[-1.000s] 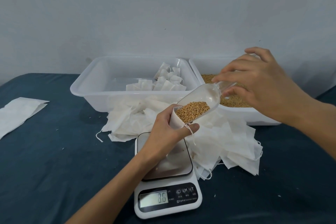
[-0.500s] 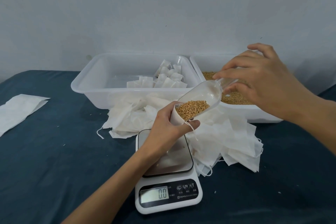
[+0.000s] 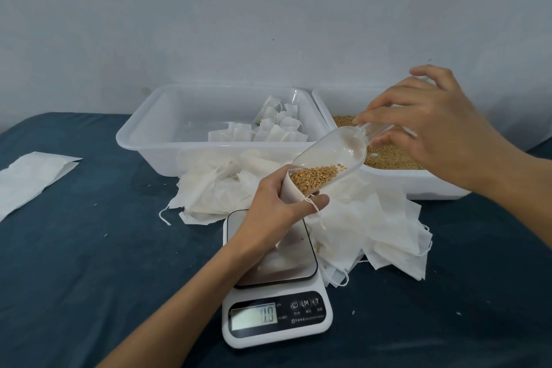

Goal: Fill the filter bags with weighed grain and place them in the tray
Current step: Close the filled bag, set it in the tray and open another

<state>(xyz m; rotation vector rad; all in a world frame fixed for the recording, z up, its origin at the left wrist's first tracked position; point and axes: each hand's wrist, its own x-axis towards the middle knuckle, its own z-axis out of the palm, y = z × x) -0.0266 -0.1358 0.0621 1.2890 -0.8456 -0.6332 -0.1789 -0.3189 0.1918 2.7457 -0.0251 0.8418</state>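
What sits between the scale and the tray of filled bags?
In the head view, a heap of empty filter bags covers the cloth between the scale and the tray.

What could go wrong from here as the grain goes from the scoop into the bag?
1. The left hand holds the filter bag open by its mouth only; if the mouth folds, grain may spill onto the scale.
2. The right hand tilts the clear scoop steeply, so too much could slide in at once.
3. The bag is held above the scale, so its display may not show the fill.
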